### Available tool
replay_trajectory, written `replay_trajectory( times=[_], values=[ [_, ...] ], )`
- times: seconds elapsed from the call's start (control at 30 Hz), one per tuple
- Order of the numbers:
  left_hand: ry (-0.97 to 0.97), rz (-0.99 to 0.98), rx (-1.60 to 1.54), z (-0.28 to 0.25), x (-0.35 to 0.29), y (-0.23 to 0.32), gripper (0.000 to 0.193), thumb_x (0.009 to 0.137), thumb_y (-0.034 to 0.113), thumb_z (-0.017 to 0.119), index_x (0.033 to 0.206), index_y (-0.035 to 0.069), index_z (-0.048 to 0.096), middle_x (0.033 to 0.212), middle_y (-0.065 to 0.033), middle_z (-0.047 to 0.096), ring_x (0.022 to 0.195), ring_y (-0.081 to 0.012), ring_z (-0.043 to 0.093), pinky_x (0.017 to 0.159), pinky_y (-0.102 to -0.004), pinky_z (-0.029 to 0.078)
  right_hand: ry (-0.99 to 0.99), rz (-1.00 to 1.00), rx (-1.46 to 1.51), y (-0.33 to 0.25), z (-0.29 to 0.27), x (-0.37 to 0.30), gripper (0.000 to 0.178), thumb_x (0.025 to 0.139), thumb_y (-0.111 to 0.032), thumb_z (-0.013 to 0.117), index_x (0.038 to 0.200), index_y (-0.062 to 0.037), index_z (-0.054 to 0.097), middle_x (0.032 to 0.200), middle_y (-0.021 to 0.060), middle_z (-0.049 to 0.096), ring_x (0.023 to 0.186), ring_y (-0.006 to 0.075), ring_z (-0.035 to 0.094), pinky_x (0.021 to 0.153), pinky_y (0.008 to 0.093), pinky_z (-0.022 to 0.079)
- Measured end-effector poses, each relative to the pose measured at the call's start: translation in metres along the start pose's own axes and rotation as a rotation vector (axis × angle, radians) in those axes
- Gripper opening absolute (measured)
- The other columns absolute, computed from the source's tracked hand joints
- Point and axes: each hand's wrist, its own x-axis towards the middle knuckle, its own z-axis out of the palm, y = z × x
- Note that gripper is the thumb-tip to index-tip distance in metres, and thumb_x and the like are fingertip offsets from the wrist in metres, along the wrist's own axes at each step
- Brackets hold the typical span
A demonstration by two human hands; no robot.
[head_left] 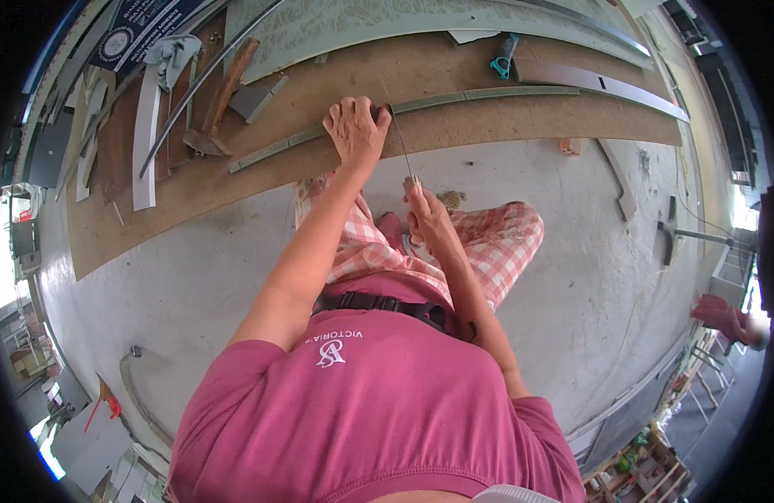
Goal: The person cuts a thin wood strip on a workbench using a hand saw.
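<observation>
A long, narrow greenish strip [441, 100] lies crosswise on the brown board [605, 121], marked off in sections. My left hand [355, 127] is closed over this strip, fingers curled on top and thumb to the right. Just beside the thumb, a thin saw blade [399, 134] crosses the strip, pointing away from me. Its pale handle [415, 186] sits in my right hand [430, 220], wrapped by the fingers. I cannot tell how deep the blade sits in the strip.
A wooden-handled hammer [229, 90] and a white strip [146, 142] lie at the left of the board. Farther back are a teal-handled tool [504, 59] and a metal bar [601, 82]. A patterned pale panel [362, 29] spans the far side. Grey floor [588, 277] surrounds my crossed legs.
</observation>
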Motion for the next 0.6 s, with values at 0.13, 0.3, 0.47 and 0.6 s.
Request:
replay_trajectory(
  times=[0.13,0.3,0.47,0.6],
  values=[
    [0.012,0.001,-0.002,0.003,-0.003,-0.004,0.027,0.078,0.034,0.068,0.09,0.012,0.057,0.092,-0.0073,0.055,0.091,-0.0295,0.05,0.08,-0.0455,0.036,0.004,-0.084,-0.163,0.036,-0.007,-0.002,0.048,0.097,-0.051,0.045,0.108,-0.0039,0.049,0.069,0.0004,0.043,0.055,0.0097,0.041,0.048,0.0239,0.033],
    [-0.043,-0.025,0.008,-0.005,-0.005,0.0,0.028,0.078,0.035,0.067,0.09,0.012,0.057,0.094,-0.0077,0.055,0.092,-0.0298,0.049,0.081,-0.0456,0.036,0.113,-0.622,-0.346,0.062,-0.009,-0.019,0.051,0.097,-0.053,0.046,0.105,-0.0028,0.053,0.07,0.0009,0.045,0.057,0.0104,0.041,0.049,0.025,0.034],
    [-0.069,-0.044,0.027,0.0,0.0,-0.002,0.026,0.08,0.034,0.068,0.091,0.013,0.058,0.097,-0.0058,0.056,0.095,-0.0295,0.051,0.083,-0.0459,0.036,0.02,-0.054,0.007,-0.002,0.003,0.004,0.049,0.097,-0.053,0.043,0.097,-0.0045,0.053,0.065,-0.0009,0.043,0.048,0.0079,0.033,0.043,0.0261,0.027],
    [-0.03,-0.036,0.007,0.001,-0.001,-0.002,0.026,0.079,0.034,0.069,0.091,0.014,0.058,0.096,-0.006,0.056,0.095,-0.0293,0.051,0.082,-0.0458,0.036,0.057,-0.134,-0.196,0.043,-0.007,-0.012,0.05,0.097,-0.053,0.043,0.095,-0.0035,0.054,0.064,-0.0005,0.043,0.051,0.0082,0.037,0.047,0.025,0.029]
  ],
)
